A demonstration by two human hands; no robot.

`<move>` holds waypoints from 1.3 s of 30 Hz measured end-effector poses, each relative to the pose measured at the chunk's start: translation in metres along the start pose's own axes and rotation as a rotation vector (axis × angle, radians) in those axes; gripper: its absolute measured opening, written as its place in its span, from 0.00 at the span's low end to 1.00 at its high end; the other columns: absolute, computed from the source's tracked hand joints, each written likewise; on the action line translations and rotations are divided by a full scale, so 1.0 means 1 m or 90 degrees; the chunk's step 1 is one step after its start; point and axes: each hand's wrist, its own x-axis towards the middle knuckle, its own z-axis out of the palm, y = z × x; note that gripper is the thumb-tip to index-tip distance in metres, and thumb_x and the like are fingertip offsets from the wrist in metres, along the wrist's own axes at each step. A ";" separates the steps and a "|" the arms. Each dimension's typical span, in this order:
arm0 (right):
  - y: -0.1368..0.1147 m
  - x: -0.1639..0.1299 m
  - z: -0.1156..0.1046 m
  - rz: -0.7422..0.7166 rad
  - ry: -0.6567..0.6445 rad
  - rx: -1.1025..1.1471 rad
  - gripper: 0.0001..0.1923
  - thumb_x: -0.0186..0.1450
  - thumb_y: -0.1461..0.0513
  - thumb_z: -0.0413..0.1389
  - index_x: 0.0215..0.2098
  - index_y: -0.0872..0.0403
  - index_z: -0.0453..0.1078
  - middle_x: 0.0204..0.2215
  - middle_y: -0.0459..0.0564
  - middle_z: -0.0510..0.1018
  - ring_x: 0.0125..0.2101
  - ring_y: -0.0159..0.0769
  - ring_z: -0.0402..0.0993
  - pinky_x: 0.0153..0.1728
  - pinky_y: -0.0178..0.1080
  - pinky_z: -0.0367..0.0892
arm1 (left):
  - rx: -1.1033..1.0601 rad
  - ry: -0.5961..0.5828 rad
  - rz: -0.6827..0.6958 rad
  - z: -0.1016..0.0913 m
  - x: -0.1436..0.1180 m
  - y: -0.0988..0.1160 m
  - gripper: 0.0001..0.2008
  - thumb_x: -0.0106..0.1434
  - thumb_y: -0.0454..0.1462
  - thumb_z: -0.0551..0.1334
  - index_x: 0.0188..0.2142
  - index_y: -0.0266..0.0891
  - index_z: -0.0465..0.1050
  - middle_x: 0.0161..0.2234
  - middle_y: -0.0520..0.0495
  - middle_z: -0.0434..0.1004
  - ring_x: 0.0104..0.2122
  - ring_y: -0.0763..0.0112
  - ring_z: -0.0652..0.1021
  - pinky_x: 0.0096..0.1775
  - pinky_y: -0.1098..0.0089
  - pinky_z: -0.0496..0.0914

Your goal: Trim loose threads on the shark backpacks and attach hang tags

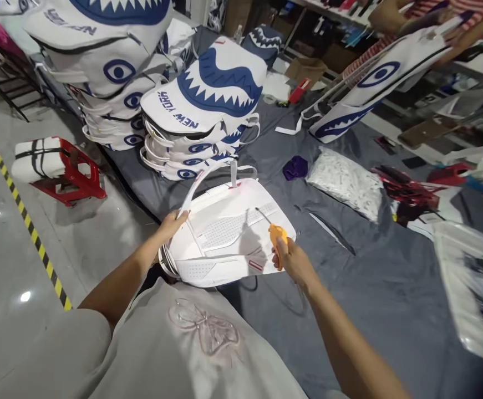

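Observation:
A white backpack [262,221] lies in front of me on the grey-covered table, its padded back panel and straps facing up. My left hand [173,226] is closed on a white strap [189,197] at the bag's left side. Above the bag's right part, my right hand [289,256] grips an orange-handled tool [278,241] with a thin metal shaft pointing up and left. Whether that tool has one blade or two, I cannot tell. The shadow of hand and tool falls on the panel.
Stacked white backpacks [220,88] with blue shark teeth stand behind, beside a taller pile [118,72]. A clear bag [345,183], purple cloth [295,168] and dark strip [331,233] lie rightward. Another person's arm [395,19] is near an upright backpack [357,94]. A red stool [75,174] stands left.

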 end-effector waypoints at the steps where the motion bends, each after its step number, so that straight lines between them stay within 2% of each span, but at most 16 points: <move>1: -0.004 -0.001 -0.001 -0.026 -0.058 -0.009 0.27 0.69 0.40 0.40 0.40 0.53 0.66 0.19 0.46 0.74 0.21 0.36 0.73 0.26 0.36 0.67 | -0.025 -0.021 0.003 0.004 -0.002 0.000 0.30 0.62 0.57 0.62 0.54 0.38 0.74 0.52 0.40 0.78 0.43 0.63 0.81 0.44 0.67 0.74; 3: -0.014 -0.003 -0.004 -0.047 -0.130 -0.021 0.29 0.69 0.40 0.41 0.42 0.54 0.67 0.16 0.44 0.71 0.18 0.35 0.69 0.24 0.36 0.65 | -0.082 -0.086 -0.030 0.011 -0.002 0.001 0.32 0.60 0.57 0.64 0.57 0.42 0.71 0.51 0.42 0.79 0.42 0.64 0.81 0.46 0.67 0.74; 5: -0.025 -0.005 -0.007 -0.033 -0.122 -0.028 0.30 0.69 0.40 0.42 0.44 0.55 0.68 0.15 0.43 0.68 0.17 0.35 0.67 0.22 0.36 0.63 | -0.132 -0.158 -0.110 0.015 0.005 0.001 0.34 0.63 0.61 0.57 0.54 0.39 0.72 0.42 0.38 0.82 0.36 0.62 0.82 0.41 0.63 0.77; 7: -0.037 -0.006 -0.009 -0.045 -0.175 -0.023 0.31 0.68 0.39 0.44 0.46 0.56 0.69 0.16 0.43 0.69 0.17 0.34 0.67 0.22 0.35 0.63 | -0.154 -0.198 -0.196 0.014 0.016 -0.001 0.38 0.64 0.65 0.47 0.46 0.34 0.76 0.34 0.34 0.82 0.30 0.60 0.82 0.35 0.61 0.77; 9: -0.048 -0.004 -0.009 -0.089 -0.237 -0.003 0.33 0.67 0.37 0.45 0.48 0.55 0.69 0.17 0.43 0.70 0.18 0.34 0.68 0.23 0.35 0.63 | -0.142 -0.195 -0.241 0.013 0.026 -0.003 0.39 0.63 0.66 0.46 0.41 0.34 0.76 0.29 0.35 0.81 0.26 0.61 0.80 0.31 0.62 0.76; 12: -0.061 0.001 -0.007 -0.103 -0.175 0.000 0.35 0.66 0.36 0.44 0.48 0.56 0.70 0.18 0.43 0.69 0.18 0.33 0.66 0.22 0.34 0.61 | -0.094 -0.162 -0.255 0.016 0.031 -0.006 0.34 0.65 0.62 0.50 0.45 0.34 0.74 0.28 0.37 0.79 0.23 0.62 0.78 0.30 0.61 0.75; 15: -0.068 0.003 -0.010 -0.109 -0.208 -0.018 0.35 0.66 0.37 0.45 0.50 0.56 0.69 0.18 0.43 0.70 0.19 0.33 0.66 0.22 0.34 0.61 | -0.016 -0.117 -0.224 0.026 0.020 0.000 0.29 0.68 0.54 0.52 0.54 0.31 0.70 0.34 0.33 0.80 0.31 0.54 0.80 0.37 0.53 0.76; 18: -0.065 0.000 -0.021 -0.088 -0.254 -0.043 0.33 0.67 0.39 0.46 0.53 0.55 0.67 0.18 0.43 0.70 0.18 0.32 0.65 0.21 0.33 0.59 | 0.083 -0.049 -0.118 0.036 -0.006 0.010 0.27 0.67 0.44 0.58 0.64 0.38 0.62 0.57 0.32 0.71 0.57 0.44 0.72 0.57 0.47 0.65; 21: -0.050 -0.007 -0.040 -0.021 -0.258 -0.116 0.25 0.71 0.44 0.45 0.48 0.55 0.68 0.18 0.45 0.71 0.17 0.33 0.66 0.22 0.34 0.59 | 0.340 -0.006 0.154 0.048 -0.044 0.014 0.32 0.67 0.37 0.58 0.69 0.44 0.53 0.70 0.38 0.51 0.68 0.44 0.54 0.65 0.46 0.51; 23: -0.035 -0.014 -0.054 0.058 -0.161 -0.189 0.22 0.73 0.48 0.42 0.46 0.55 0.68 0.17 0.46 0.71 0.17 0.33 0.66 0.23 0.35 0.59 | 0.513 -0.108 0.314 0.060 -0.068 0.009 0.35 0.66 0.41 0.60 0.70 0.44 0.51 0.70 0.36 0.50 0.67 0.41 0.55 0.63 0.44 0.53; 25: -0.019 -0.025 -0.064 0.128 -0.152 -0.214 0.22 0.74 0.48 0.40 0.45 0.55 0.66 0.18 0.46 0.71 0.17 0.33 0.66 0.23 0.35 0.58 | 0.608 -0.255 0.357 0.074 -0.086 0.002 0.41 0.61 0.44 0.67 0.69 0.44 0.52 0.69 0.33 0.52 0.65 0.40 0.59 0.61 0.44 0.57; 28: 0.001 -0.045 -0.069 0.145 -0.285 -0.125 0.23 0.73 0.45 0.41 0.42 0.54 0.65 0.17 0.45 0.70 0.17 0.33 0.64 0.23 0.36 0.58 | 0.591 -0.316 0.302 0.090 -0.092 -0.007 0.42 0.57 0.38 0.69 0.68 0.42 0.55 0.65 0.32 0.59 0.62 0.41 0.63 0.59 0.46 0.61; 32: 0.014 -0.073 -0.065 0.185 -0.086 -0.141 0.28 0.71 0.42 0.38 0.34 0.54 0.64 0.15 0.47 0.67 0.16 0.33 0.63 0.23 0.37 0.58 | 0.379 -0.244 0.192 0.085 -0.063 -0.007 0.24 0.66 0.41 0.60 0.61 0.40 0.68 0.58 0.37 0.71 0.59 0.50 0.69 0.60 0.54 0.62; 33: 0.015 -0.081 -0.062 0.182 -0.085 -0.122 0.29 0.70 0.40 0.38 0.34 0.53 0.64 0.15 0.47 0.67 0.16 0.34 0.63 0.23 0.37 0.59 | 0.345 -0.224 0.157 0.080 -0.051 -0.006 0.21 0.69 0.44 0.56 0.57 0.39 0.71 0.54 0.37 0.75 0.55 0.52 0.73 0.57 0.56 0.66; 36: 0.018 -0.106 -0.047 0.131 -0.292 0.051 0.33 0.62 0.32 0.44 0.37 0.52 0.65 0.17 0.46 0.68 0.17 0.34 0.64 0.22 0.37 0.62 | 0.312 -0.195 0.080 0.065 -0.018 -0.003 0.29 0.73 0.51 0.43 0.49 0.34 0.75 0.36 0.36 0.81 0.37 0.57 0.80 0.41 0.59 0.73; 39: 0.016 -0.130 -0.026 0.163 -0.277 0.115 0.37 0.56 0.27 0.44 0.29 0.50 0.62 0.16 0.46 0.67 0.16 0.34 0.63 0.20 0.37 0.61 | 0.323 -0.214 0.074 0.064 -0.008 -0.002 0.31 0.72 0.52 0.42 0.50 0.33 0.75 0.32 0.38 0.79 0.31 0.59 0.79 0.37 0.61 0.73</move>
